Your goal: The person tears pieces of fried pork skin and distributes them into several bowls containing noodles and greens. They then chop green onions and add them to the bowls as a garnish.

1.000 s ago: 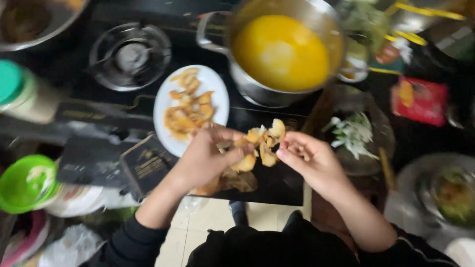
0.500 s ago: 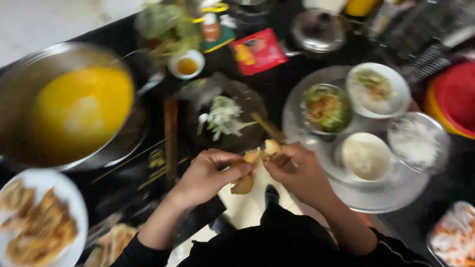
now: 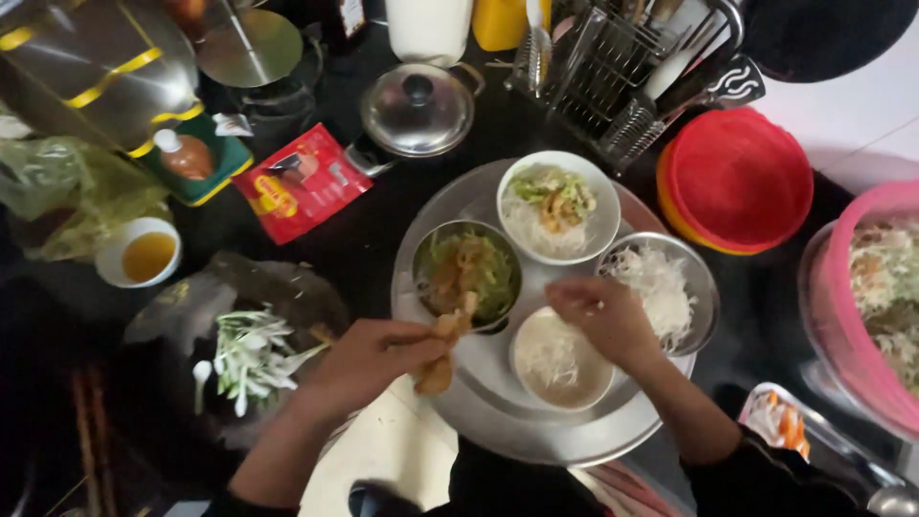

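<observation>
Both hands, earlier together over one fried piece, are now apart, and the view has swung right so the round tray (image 3: 498, 421) fills the centre.

Left hand (image 3: 369, 364): fingers pressed together, pinching fried pieces (image 3: 442, 349) at the tray's left edge, just beside the steel bowl of greens (image 3: 467, 271).

Right hand (image 3: 603, 321): fingers curled and closed over the gap between the small white bowl (image 3: 560, 359) and the bowl of shredded white stuff (image 3: 665, 287); whether anything is held, cannot tell.

Tray, further: white bowl of salad (image 3: 557, 204) at the back.

Left of tray: dark board with chopped white-green stalks (image 3: 251, 354); small cup of amber liquid (image 3: 142, 254); red packet (image 3: 300, 182).

Behind: pot with glass lid (image 3: 418, 108); wire rack of utensils (image 3: 622, 72).

Right: red basin (image 3: 735, 180); pink tub of mixed shreds (image 3: 876, 306).
</observation>
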